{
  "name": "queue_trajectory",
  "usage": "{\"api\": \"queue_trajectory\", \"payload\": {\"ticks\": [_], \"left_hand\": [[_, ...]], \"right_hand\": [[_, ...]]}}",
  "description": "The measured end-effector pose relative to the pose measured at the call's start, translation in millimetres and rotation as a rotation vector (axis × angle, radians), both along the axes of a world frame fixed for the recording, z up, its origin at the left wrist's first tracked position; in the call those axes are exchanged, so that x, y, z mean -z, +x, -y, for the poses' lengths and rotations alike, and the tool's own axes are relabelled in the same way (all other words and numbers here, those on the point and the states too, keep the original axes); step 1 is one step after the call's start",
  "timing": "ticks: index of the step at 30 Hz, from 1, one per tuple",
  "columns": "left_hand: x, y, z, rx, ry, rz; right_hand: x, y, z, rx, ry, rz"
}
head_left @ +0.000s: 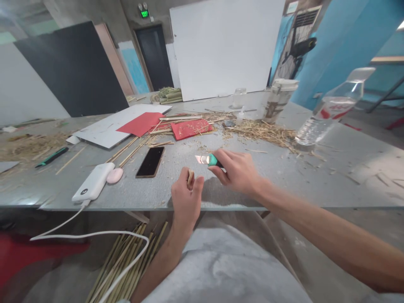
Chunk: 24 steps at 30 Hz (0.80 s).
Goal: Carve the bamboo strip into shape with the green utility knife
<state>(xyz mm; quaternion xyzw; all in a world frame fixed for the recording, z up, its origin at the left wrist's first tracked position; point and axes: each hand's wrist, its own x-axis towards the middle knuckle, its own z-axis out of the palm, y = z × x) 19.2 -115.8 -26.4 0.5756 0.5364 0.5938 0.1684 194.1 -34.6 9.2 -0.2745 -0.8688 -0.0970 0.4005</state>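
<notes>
Left hand [187, 198]: fingers [197, 185] pinched on a short tan stalk piece [190, 176], its end showing just above the thumb and forefinger. The hand sits at the near edge of the desk [315, 176], wrist coming up from below.

Right hand [238, 170]: fingers curled tight around a small teal-handled knife [211, 160]. The blade points left, toward the left hand; its tip is close to the stalk piece but apart from it. Blade catches light, detail washed out.

Just left of the left fingers: a black phone [150, 162] lying flat, screen dark. Further left, a pink oval object [114, 175] touching a white power bank [93, 182], whose white cable [94, 235] drops off the desk edge and loops below.

Beyond the right fingers: loose straw [261, 130] scattered across the desk, a red sheet [191, 128] with thin sticks laid over it, another red sheet [142, 123] on a white board [104, 130]. Far right of the right fingers, a clear water bottle [328, 110] appears tilted; behind the straw, a lidded tumbler [279, 100].

Far left: a dark pen-like tool [52, 156] and more straw.

Below the left wrist, under the desk edge: a bundle of greenish stalks [126, 265] on the floor.
</notes>
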Motion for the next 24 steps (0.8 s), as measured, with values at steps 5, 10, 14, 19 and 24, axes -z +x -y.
{"api": "queue_trajectory", "payload": {"ticks": [5,10,14,19,24], "left_hand": [[-0.6,-3.4,-1.1,0.041,-0.027,0.039],[-3.2,-3.4,-1.2,0.055,-0.064,0.080],[-0.7,-4.3,-2.7,0.060,-0.080,0.076],[2.4,-5.3,-4.5,0.032,-0.086,0.064],[2.7,-5.5,-5.5,0.023,-0.085,0.052]], "right_hand": [[0.1,-2.2,-0.9,-0.174,-0.026,0.100],[-0.1,-4.6,-0.3,-0.271,-0.056,0.173],[-0.4,-3.7,-0.7,-0.271,-0.062,0.160],[-0.5,-3.5,-0.7,-0.263,-0.066,0.164],[-0.1,-3.4,-1.0,-0.250,-0.077,0.174]]}}
